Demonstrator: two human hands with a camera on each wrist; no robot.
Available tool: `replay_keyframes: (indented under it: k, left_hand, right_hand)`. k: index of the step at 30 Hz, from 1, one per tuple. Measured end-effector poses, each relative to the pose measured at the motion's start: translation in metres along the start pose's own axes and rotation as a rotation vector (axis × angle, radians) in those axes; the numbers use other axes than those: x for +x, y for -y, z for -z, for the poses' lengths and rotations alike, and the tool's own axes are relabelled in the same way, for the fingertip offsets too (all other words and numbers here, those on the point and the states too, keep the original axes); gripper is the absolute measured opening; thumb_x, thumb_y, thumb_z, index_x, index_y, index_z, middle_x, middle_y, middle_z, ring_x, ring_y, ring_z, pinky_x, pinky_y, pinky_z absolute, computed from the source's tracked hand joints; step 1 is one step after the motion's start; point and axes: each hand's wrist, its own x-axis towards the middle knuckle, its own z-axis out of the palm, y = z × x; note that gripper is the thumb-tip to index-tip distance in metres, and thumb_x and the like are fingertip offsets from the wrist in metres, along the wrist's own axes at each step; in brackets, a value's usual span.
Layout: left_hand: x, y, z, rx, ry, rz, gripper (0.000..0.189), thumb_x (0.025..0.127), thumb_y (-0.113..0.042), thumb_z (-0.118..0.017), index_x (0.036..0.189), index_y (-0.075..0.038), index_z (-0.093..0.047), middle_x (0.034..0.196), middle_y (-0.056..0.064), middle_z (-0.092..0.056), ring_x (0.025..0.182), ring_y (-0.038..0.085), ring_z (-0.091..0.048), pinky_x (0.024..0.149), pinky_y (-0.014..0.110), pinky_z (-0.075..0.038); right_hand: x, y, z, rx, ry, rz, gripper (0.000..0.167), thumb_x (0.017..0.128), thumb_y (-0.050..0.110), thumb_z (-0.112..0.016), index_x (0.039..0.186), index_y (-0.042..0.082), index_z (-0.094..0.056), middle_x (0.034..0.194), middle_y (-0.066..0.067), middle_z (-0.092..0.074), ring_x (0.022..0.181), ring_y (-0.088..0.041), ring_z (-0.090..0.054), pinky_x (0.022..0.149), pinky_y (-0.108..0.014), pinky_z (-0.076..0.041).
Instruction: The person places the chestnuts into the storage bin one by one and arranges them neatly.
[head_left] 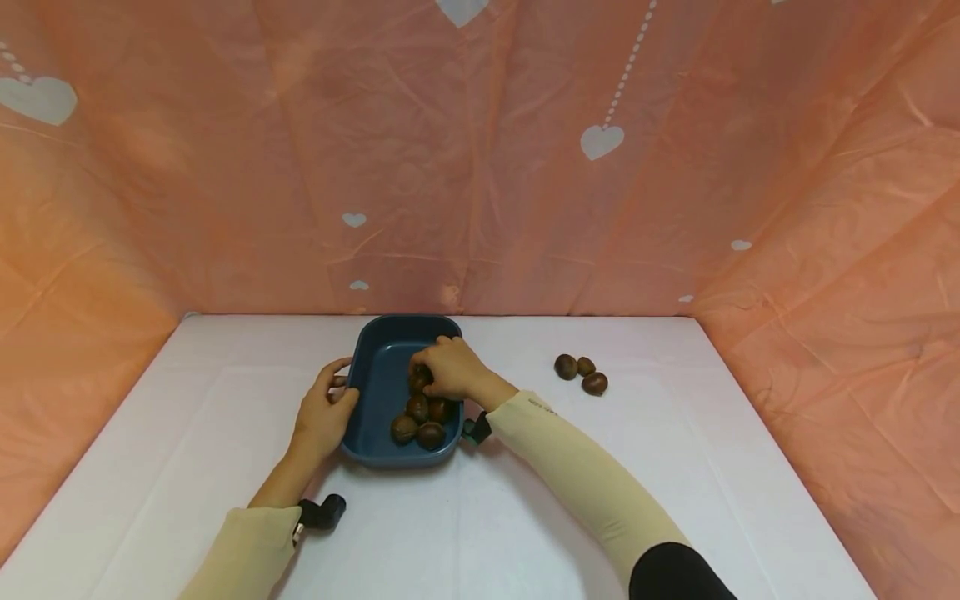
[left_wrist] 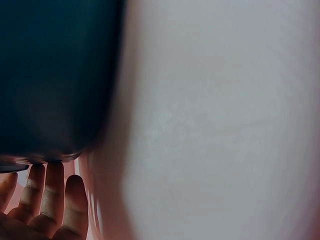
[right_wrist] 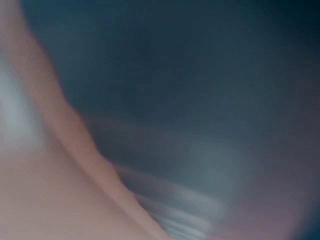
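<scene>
A dark blue rectangular dish [head_left: 381, 367] stands on the white table, with several brown chestnuts [head_left: 431, 435] in its near right part. At its left side, my left hand [head_left: 318, 421] touches the outer wall with thumb and fingertips. The left wrist view shows those fingers [left_wrist: 51, 197] fairly straight against the dish. My right hand [head_left: 453, 369] reaches over the right rim and pinches a chestnut [head_left: 419, 378] inside, partly hidden by the fingers. The right wrist view is blurred, showing only part of the hand [right_wrist: 75, 150] against the blue dish.
Three more chestnuts [head_left: 595, 383] lie together on the table [head_left: 637, 467] to the right of the dish. An orange curtain [head_left: 525, 208] with pale hearts hangs behind the table and along both sides.
</scene>
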Motion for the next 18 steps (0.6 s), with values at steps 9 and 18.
replay_keyframes:
  k: [9,18]
  left_hand:
    - [-0.0006,-0.0014,0.0003,-0.016,0.008,0.005,0.050,0.095,-0.017,-0.047,0.145,-0.020,-0.039,0.127,0.017,-0.055,0.107,0.028,-0.058,0.083,0.035,-0.045]
    - [-0.0005,-0.0001,0.0001,-0.013,-0.002,-0.007,0.050,0.095,-0.017,-0.047,0.144,-0.020,-0.040,0.126,0.017,-0.057,0.105,0.027,-0.059,0.081,0.034,-0.046]
  right_hand:
    - [0.0000,0.0009,0.0007,-0.016,0.008,-0.001,0.032,0.080,0.031,-0.076,0.111,0.028,-0.070,0.106,0.010,-0.071,0.091,-0.017,-0.052,0.078,-0.031,-0.038]
    - [-0.0011,0.0029,0.0026,-0.019,0.008,0.008,0.030,0.081,0.032,-0.074,0.110,0.028,-0.070,0.107,0.010,-0.071,0.092,-0.018,-0.053,0.078,-0.032,-0.039]
